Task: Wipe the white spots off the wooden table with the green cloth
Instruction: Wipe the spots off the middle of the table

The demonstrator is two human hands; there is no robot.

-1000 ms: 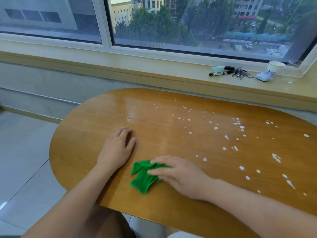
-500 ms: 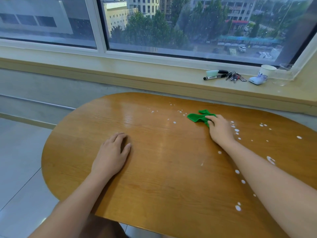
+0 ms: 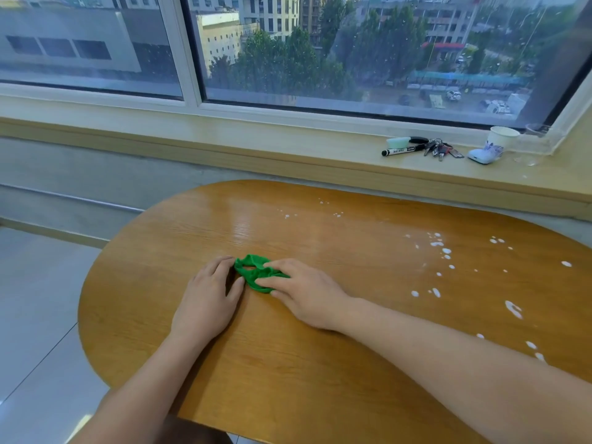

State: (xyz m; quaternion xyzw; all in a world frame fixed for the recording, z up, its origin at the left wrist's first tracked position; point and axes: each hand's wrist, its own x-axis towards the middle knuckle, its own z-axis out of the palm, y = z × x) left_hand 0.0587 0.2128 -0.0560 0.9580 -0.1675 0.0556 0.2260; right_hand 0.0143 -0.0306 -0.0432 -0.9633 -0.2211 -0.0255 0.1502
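Right hand [image 3: 304,291] presses flat on the bunched green cloth [image 3: 254,273]; left hand [image 3: 208,298] lies spread beside it. Better to flatten it, then sweep toward the white spots [image 3: 443,251] to the right.

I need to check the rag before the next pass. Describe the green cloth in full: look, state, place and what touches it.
The green cloth is a small, bright green piece of soft fabric, bunched and wrinkled rather than spread flat, with a gap in its folds showing the wood beneath. It lies on the wooden table, left of the remaining white spots. The right hand presses its fingers on the cloth's right side; the left hand lies flat beside it, fingertips at its left edge.
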